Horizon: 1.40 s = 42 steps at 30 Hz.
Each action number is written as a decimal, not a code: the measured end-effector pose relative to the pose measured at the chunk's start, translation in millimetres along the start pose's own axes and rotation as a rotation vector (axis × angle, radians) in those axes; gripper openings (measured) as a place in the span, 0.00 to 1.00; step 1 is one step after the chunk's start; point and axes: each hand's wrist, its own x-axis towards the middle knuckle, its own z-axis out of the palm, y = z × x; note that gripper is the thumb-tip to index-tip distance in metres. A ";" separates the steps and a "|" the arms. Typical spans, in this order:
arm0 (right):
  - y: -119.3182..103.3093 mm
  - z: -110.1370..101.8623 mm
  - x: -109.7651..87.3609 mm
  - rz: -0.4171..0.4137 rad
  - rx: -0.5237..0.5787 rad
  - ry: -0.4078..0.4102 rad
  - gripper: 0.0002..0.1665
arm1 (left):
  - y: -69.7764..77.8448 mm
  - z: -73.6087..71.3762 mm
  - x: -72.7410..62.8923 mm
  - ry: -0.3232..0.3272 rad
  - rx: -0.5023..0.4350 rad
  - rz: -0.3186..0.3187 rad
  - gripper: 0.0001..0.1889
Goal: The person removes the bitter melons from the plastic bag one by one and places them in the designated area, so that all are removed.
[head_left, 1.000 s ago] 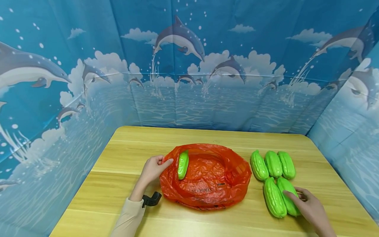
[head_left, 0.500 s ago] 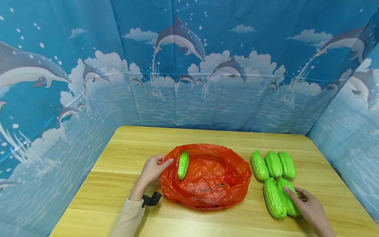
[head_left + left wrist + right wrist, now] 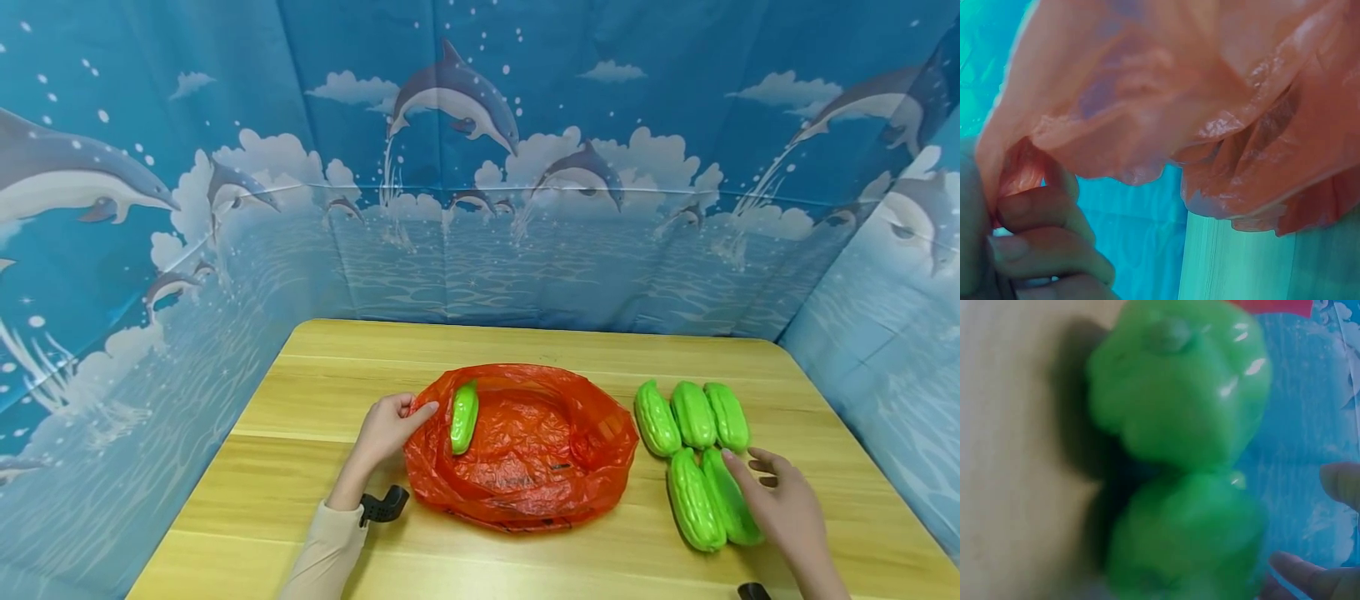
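My left hand (image 3: 386, 429) pinches the left rim of a red plastic bag (image 3: 525, 500), which lies with its mouth spread wide. In the left wrist view its fingers (image 3: 1047, 244) curl over the gathered plastic. One green bitter gourd (image 3: 464, 418) lies inside the bag, against its left side. My right hand (image 3: 783, 500) hovers over the near right gourd (image 3: 729, 500), thumb and fingers apart and holding nothing. Beside it lies another gourd (image 3: 696, 504). The right wrist view shows two gourds (image 3: 1179, 381) end-on, blurred, with the fingertips (image 3: 1297, 569) at their right.
Behind the near pair, a row of three more gourds (image 3: 693, 415) lies right of the bag. All rest on a wooden table (image 3: 300, 467). A dolphin-printed curtain (image 3: 480, 250) encloses the table's back and sides. A black wrist device (image 3: 385, 505) sits by the left sleeve.
My right hand has let go of the near right gourd and lifted slightly up off it. The gourd stays in place. The left hand and bag have not moved.
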 end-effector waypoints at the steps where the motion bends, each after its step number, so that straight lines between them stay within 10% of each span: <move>1: -2.7 -0.3 -0.2 -0.013 0.001 0.015 0.48 | 0.3 0.0 0.1 -0.001 0.002 0.001 0.20; 20: -51.4 1.2 -5.3 -0.273 0.107 0.254 0.29 | -0.1 0.0 1.3 -0.003 0.011 0.003 0.20; 42: -122.8 27.2 4.9 -0.565 0.200 0.209 0.22 | -0.2 -1.0 0.9 0.002 0.017 0.008 0.20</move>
